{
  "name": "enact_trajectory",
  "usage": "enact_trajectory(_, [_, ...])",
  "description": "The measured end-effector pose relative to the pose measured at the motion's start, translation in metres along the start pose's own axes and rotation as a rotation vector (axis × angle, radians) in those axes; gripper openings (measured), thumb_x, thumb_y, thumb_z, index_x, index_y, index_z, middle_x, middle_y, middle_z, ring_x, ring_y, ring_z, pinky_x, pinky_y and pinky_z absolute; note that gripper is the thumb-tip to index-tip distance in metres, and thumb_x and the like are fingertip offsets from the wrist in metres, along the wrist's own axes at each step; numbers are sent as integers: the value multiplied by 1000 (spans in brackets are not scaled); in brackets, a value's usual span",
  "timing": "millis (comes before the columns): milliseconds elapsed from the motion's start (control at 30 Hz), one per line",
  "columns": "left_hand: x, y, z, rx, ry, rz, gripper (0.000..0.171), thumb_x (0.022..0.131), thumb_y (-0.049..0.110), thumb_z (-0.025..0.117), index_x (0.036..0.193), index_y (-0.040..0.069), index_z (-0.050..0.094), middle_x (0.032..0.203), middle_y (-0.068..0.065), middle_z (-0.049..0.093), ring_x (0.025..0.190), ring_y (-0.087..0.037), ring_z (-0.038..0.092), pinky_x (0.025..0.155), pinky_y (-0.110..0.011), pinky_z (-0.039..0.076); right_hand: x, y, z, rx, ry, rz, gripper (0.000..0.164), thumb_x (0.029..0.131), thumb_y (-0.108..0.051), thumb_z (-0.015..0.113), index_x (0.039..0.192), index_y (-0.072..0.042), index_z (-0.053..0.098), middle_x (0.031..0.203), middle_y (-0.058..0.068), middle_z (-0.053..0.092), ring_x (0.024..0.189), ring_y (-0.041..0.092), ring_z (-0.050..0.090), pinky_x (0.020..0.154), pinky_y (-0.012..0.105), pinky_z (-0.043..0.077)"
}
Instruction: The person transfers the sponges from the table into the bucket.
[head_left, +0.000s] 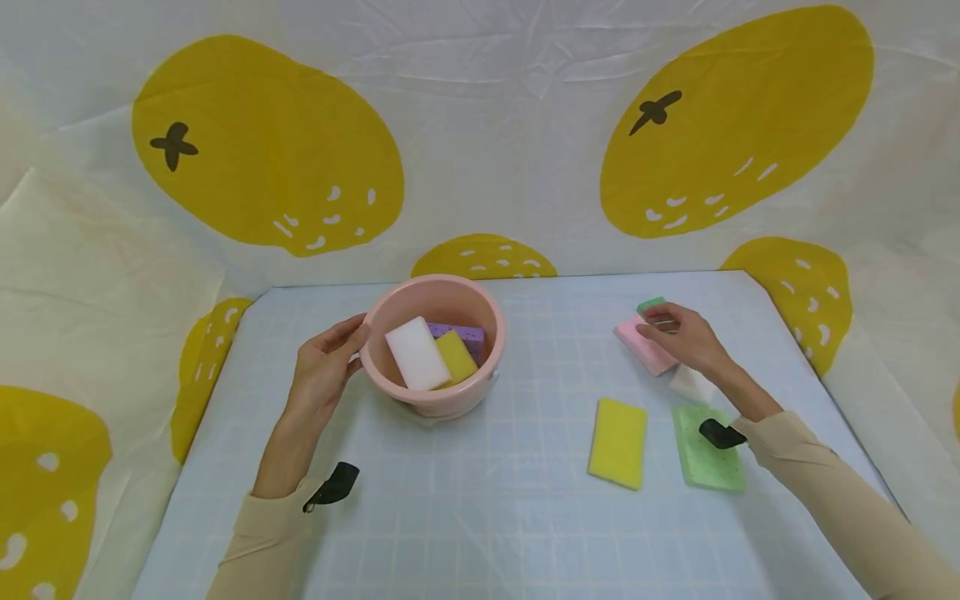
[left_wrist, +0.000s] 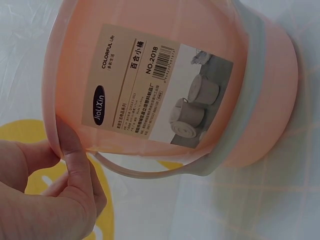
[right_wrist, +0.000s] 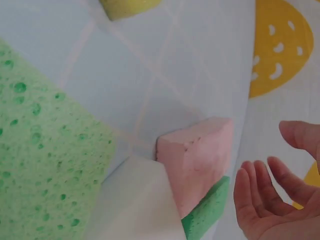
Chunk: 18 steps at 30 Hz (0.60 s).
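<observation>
On the left of the table stands a pink bucket point(head_left: 431, 400), and my left hand point(head_left: 322, 367) pinches its rim between thumb and fingers. Inside it lie a white sponge point(head_left: 417, 353), a yellow sponge point(head_left: 456, 357) and a purple sponge point(head_left: 467, 334). The left wrist view shows the bucket's label point(left_wrist: 155, 85) and its handle point(left_wrist: 150, 172) hanging down. My right hand point(head_left: 686, 336) hovers over a pink sponge point(head_left: 647, 346) and a small green sponge point(head_left: 650, 306), its fingers loosely bent with nothing between them. In the right wrist view the hand point(right_wrist: 280, 195) is apart from the pink sponge point(right_wrist: 200, 160).
Near my right forearm lie a white sponge point(head_left: 692, 384) and a larger light green sponge point(head_left: 697, 467), both partly covered by the arm in the head view. A flat yellow sponge point(head_left: 618, 442) rests left of them. Patterned cloth point(head_left: 502, 167) hangs behind the table point(head_left: 480, 517).
</observation>
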<state>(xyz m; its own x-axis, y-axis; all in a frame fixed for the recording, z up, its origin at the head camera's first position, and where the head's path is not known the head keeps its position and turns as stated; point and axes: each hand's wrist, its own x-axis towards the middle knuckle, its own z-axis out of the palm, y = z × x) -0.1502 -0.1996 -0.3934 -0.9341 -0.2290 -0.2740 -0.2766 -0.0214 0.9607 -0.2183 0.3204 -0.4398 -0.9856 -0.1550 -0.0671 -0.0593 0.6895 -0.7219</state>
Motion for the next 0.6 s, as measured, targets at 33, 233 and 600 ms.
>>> enact_trajectory(33, [0,0,0,1,-1,1,52,100,32,69,146,10,58,147,-8,55,124,-18,58,91,-18,54,0,2,0,-1,0,9,51,103,-33,64,135,6,55,134,27,59,121,45,58,101,53,50])
enact_trajectory(233, [0,-1,0,-7,-8,10,53,100,32,69,146,9,58,146,-9,55,123,-18,58,91,-19,55,0,13,3,-35,-4,39,54,103,-34,65,136,7,54,133,30,59,121,46,58,99,52,52])
enact_trajectory(600, [-1,0,0,-3,0,-1,52,100,31,69,146,10,58,147,-8,55,124,-18,58,91,-18,55,0,21,8,-121,-10,61,52,99,-23,71,135,12,53,125,32,63,113,43,61,88,38,56])
